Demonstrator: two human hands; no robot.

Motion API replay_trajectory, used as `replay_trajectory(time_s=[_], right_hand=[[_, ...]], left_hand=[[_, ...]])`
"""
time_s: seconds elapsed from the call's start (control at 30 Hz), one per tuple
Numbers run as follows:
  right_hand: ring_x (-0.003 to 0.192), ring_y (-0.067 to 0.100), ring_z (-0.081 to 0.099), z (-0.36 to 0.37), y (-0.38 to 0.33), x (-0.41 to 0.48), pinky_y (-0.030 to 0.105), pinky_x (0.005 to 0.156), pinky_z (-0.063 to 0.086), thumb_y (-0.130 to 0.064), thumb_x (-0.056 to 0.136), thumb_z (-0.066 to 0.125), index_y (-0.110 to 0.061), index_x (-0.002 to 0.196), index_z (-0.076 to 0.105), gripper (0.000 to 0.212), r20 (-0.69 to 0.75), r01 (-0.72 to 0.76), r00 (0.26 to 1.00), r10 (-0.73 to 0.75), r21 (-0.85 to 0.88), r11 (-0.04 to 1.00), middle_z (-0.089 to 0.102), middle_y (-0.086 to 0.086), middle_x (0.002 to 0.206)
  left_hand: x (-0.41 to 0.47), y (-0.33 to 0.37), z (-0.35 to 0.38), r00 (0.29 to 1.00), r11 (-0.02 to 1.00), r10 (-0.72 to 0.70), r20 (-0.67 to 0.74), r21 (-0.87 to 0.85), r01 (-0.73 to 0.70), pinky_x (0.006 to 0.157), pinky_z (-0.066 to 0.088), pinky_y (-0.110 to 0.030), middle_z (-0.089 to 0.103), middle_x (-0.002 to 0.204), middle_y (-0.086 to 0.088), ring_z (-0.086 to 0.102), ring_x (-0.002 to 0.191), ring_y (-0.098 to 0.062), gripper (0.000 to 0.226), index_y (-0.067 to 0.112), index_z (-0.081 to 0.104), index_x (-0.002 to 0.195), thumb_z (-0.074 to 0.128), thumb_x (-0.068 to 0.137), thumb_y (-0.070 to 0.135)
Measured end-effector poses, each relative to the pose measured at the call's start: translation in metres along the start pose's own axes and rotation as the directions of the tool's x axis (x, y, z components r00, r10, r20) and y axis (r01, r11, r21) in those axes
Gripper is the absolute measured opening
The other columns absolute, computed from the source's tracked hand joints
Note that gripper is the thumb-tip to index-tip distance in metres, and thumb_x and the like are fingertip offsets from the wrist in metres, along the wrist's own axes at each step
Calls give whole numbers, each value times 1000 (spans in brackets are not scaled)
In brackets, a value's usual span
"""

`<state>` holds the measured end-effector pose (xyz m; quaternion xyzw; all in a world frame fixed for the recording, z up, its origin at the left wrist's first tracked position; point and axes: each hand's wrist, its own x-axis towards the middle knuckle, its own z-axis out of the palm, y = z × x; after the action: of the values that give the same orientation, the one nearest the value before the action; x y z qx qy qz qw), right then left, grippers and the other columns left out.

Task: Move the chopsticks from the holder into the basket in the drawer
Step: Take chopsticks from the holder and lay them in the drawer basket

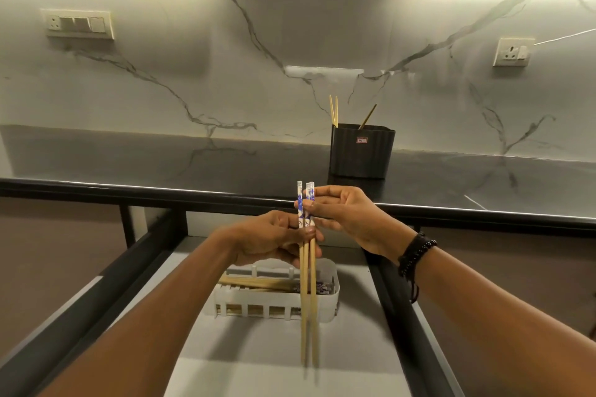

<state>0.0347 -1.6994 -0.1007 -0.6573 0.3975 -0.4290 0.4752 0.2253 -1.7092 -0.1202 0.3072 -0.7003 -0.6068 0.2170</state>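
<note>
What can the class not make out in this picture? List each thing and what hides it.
Head view:
Chopsticks in the black holder: lower parts hidden by its wall.
Contents of the white basket: partly covered by the left hand and the held chopsticks.
Holder label: too small to read.

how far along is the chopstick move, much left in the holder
Done: several chopsticks lie in the white basket in the open drawer. In hand: left hand and right hand hold a blue-patterned pair upright above it. Left: three chopsticks stand in the black holder on the counter.
</note>
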Motion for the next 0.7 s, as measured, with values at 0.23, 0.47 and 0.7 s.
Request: replay_trajectory(time_s=[0.23,0.47,0.7], right_hand=[[84,14,75,4,-3,-2,18,69,56,-25,81,73,-16,105,67,26,66,68,996,-61,-105,992,78,1,92],[87,21,76,-8,-4,-2,24,68,59,-18,78,76,-9,103,68,28,-70,113,991,-112,17,993,78,10,93],[86,24,76,-20,-2,-1,27,68,61,-13,81,74,-5,99,69,20,-430,154,902,-49,213,965,76,15,93]], left_hand=[[-3,-1,0,980,995,-99,172,35,94,90,53,-36,70,105,-9,67,99,-25,22,13,66,113,52,97,20],[0,-2,-2,997,999,-27,-68,31,29,78,54,-28,72,94,-8,67,82,-17,29,12,71,102,58,89,34],[15,-12,5,530,821,532,-661,556,-129,64,50,-12,67,82,8,64,76,-5,13,20,66,94,67,86,31]])
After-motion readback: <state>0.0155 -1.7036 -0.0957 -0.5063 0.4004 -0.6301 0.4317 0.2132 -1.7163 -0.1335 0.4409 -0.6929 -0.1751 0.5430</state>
